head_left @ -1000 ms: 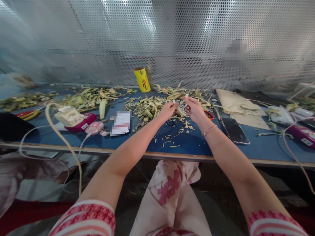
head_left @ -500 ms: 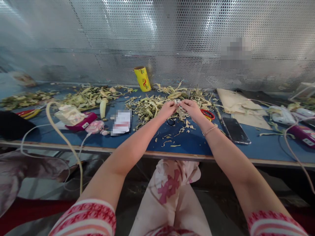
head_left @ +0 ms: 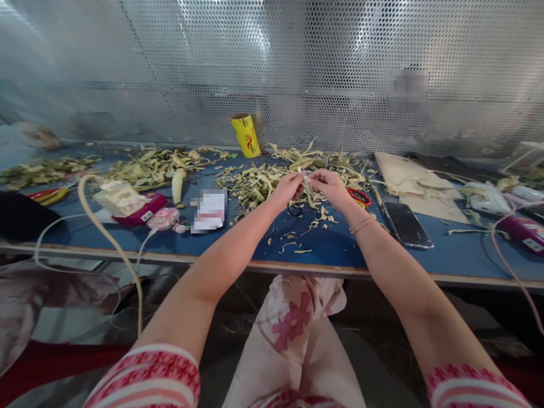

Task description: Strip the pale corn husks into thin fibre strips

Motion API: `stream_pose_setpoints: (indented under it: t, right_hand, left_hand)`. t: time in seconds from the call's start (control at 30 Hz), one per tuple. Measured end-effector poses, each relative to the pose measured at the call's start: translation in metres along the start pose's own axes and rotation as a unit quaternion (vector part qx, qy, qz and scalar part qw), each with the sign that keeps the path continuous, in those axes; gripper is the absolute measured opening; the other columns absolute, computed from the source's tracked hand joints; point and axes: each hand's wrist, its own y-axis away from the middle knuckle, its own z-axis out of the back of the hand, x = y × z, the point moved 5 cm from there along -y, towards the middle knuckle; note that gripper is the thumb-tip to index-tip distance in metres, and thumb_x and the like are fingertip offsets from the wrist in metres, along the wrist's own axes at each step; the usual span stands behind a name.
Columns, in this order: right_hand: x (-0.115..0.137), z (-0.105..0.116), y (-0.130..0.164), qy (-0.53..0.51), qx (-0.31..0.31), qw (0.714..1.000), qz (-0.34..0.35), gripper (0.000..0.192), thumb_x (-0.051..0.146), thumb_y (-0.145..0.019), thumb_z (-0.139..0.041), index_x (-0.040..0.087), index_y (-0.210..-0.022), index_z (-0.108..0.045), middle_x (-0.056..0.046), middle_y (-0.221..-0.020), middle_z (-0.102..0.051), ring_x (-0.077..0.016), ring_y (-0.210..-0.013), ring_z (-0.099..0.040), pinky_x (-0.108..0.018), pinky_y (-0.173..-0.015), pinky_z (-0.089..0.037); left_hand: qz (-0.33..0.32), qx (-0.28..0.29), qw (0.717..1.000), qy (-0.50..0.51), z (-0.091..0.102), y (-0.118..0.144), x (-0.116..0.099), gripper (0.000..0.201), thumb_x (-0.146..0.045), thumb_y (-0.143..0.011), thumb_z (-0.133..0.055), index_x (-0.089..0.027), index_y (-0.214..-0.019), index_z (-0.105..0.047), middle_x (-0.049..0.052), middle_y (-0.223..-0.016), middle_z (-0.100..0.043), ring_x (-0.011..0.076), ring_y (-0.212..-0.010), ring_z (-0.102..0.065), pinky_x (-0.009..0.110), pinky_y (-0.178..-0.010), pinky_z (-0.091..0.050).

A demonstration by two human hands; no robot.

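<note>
In the head view, the left hand (head_left: 289, 190) and right hand (head_left: 332, 187) meet above the blue table (head_left: 331, 243), both pinching one pale strip (head_left: 306, 180) between closed fingertips, over the heap of husks (head_left: 259, 184). Red scissors (head_left: 359, 196) lie just right; a phone (head_left: 407, 225) lies farther right.

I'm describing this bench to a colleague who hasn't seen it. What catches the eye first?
Both hands, left hand and right hand, meet mid-table, pinching a pale strip above a heap of green-yellow husk scraps. Behind stands a yellow roll against the perforated metal wall; a dark phone lies to the right.
</note>
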Motion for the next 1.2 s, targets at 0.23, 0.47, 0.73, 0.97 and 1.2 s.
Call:
stream_pose_setpoints:
  t: [0.23,0.47,0.73,0.97,1.2]
  right_hand:
    - [-0.010,-0.001,0.000,-0.011,0.003,0.996,-0.085,0.027,0.029,-0.067,-0.076,0.018,-0.071,-0.052,0.006,-0.054,-0.049,-0.0069,-0.051,-0.045,-0.021,-0.050,-0.038]
    - [-0.008,0.001,0.000,-0.008,-0.015,0.996,-0.086,0.018,0.022,-0.069,-0.072,0.017,-0.066,-0.055,0.006,-0.053,-0.050,-0.0060,-0.049,-0.045,-0.020,-0.050,-0.038]
    - [-0.010,0.003,-0.001,-0.005,-0.036,0.997,-0.071,0.019,0.024,-0.073,-0.069,0.017,-0.065,-0.053,0.006,-0.053,-0.048,-0.0058,-0.048,-0.043,-0.021,-0.050,-0.037]
    - [-0.009,0.003,0.000,0.009,-0.037,0.998,-0.059,0.021,0.024,-0.079,-0.062,0.018,-0.062,-0.051,0.006,-0.052,-0.046,-0.0071,-0.048,-0.043,-0.022,-0.052,-0.035]
    - [-0.008,0.004,0.000,0.022,-0.042,0.997,-0.061,0.018,0.021,-0.078,-0.061,0.018,-0.064,-0.051,0.007,-0.049,-0.045,-0.0072,-0.047,-0.042,-0.022,-0.050,-0.035]
  left_hand:
    - [-0.050,0.017,0.999,-0.011,-0.002,0.005,-0.006,0.050,-0.065,-0.076,-0.056,-0.018,-0.065,-0.048,-0.002,-0.050,-0.044,0.0059,-0.041,-0.037,0.022,-0.044,-0.024]
    - [-0.009,0.002,0.998,0.063,-0.005,0.009,-0.011,0.027,-0.039,-0.084,-0.062,-0.018,-0.073,-0.049,-0.003,-0.056,-0.051,0.0054,-0.040,-0.040,0.020,-0.042,-0.026]
    - [0.026,-0.029,0.994,0.106,-0.005,0.008,-0.007,0.013,-0.019,-0.085,-0.056,-0.015,-0.074,-0.051,-0.003,-0.059,-0.052,0.0054,-0.044,-0.045,0.019,-0.044,-0.035]
    - [0.039,-0.025,0.989,0.139,-0.008,0.008,-0.006,0.015,-0.018,-0.086,-0.057,-0.014,-0.072,-0.052,-0.004,-0.059,-0.053,0.0043,-0.043,-0.045,0.018,-0.047,-0.036]
    - [0.043,0.024,0.983,0.176,-0.012,0.013,-0.008,0.014,-0.012,-0.085,-0.058,-0.014,-0.072,-0.053,-0.006,-0.054,-0.048,0.0039,-0.043,-0.046,0.017,-0.046,-0.036]
